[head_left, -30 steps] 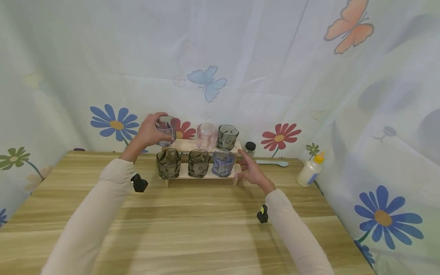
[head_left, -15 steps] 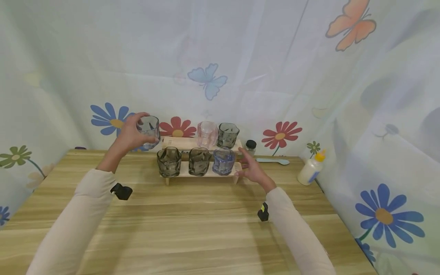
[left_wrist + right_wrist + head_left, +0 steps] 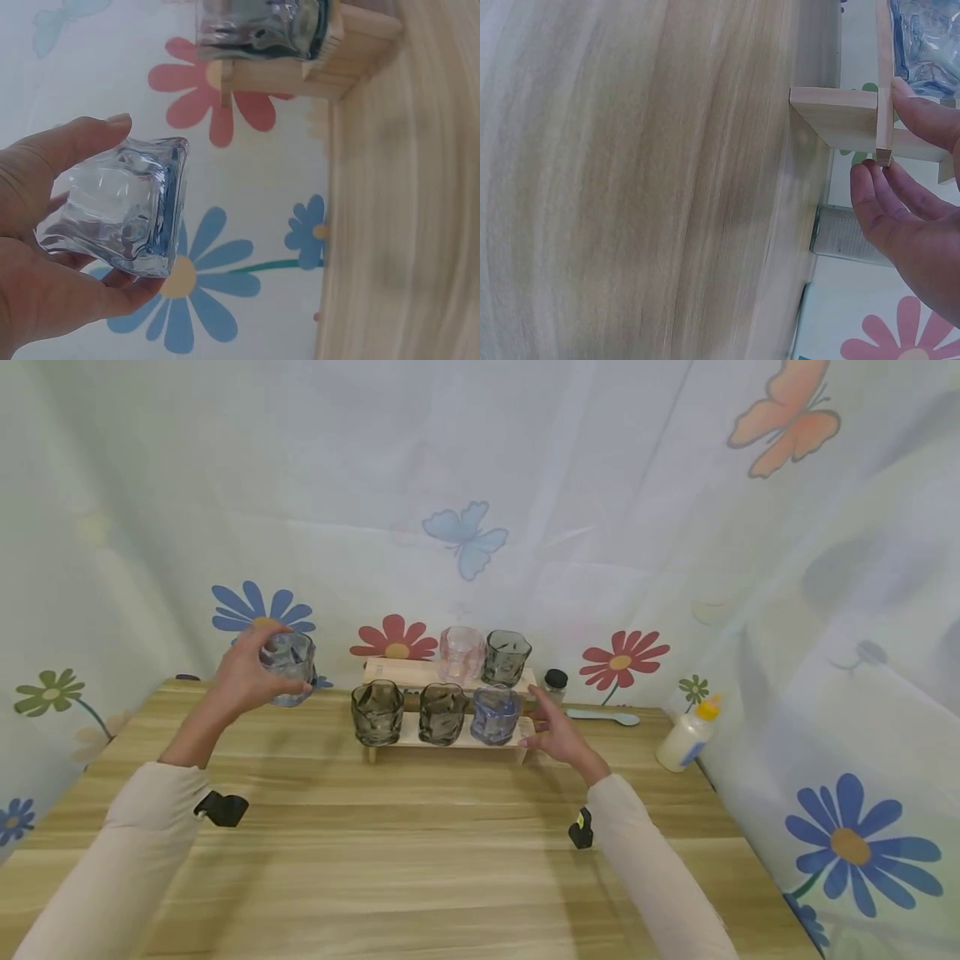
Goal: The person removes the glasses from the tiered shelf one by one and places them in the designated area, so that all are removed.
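At the left of the head view my left hand grips a clear, bluish glass, held in the air beside a two-tier wooden rack. In the left wrist view the thumb and fingers curve round the sides of that glass. My right hand is at the rack's right end; the right wrist view has its thumb on the lower board and fingertips at the board's end. Two dark smoky glasses and a blue glass stand on the lower tier. The upper tier bears a pinkish glass and a grey-green glass.
Right of the rack stands a small jar with a black lid. A pale blue spoon lies near it. A white glue bottle with a yellow cap stands at the table's right edge. A flowered curtain hangs behind the wooden table.
My left hand has carried the bluish glass leftward from the upper tier's left end, then somewhat lower, out past the rack. The right hand has stayed at the rack's right end.
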`<action>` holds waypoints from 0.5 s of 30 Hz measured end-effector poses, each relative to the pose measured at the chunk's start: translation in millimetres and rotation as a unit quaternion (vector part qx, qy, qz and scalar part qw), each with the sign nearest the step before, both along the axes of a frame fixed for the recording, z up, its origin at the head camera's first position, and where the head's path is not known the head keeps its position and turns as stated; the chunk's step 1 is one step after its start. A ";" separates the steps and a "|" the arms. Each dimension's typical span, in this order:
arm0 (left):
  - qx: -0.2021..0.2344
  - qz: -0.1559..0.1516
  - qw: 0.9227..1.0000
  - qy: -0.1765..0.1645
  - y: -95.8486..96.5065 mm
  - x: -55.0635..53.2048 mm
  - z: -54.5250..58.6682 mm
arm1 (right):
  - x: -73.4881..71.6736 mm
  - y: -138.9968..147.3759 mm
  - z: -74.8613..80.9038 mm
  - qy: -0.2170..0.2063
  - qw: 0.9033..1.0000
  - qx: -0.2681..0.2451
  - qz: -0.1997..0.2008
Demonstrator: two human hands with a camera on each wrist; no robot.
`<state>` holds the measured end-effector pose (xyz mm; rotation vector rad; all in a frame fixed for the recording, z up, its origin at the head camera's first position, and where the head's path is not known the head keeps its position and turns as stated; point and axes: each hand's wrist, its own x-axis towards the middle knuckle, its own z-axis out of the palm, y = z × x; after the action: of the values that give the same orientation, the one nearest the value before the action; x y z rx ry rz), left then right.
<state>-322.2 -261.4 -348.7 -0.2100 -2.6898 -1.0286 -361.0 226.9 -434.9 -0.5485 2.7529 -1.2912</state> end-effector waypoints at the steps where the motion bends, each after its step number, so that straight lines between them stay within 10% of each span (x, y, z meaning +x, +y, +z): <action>1: -0.002 0.001 1.000 -0.001 -3.4 2.0 -2.6 | 0.3 0.1 -0.1 -0.002 1.000 -0.001 -0.001; 15: -0.032 0.008 0.999 -0.015 -41.4 34.1 -30.6 | 0.6 -1.1 0.4 -0.001 1.000 0.000 -0.005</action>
<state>-288.0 -302.8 -379.3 -0.1857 -2.7496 -0.9487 -360.4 225.8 -434.5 -0.5352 2.7578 -1.2917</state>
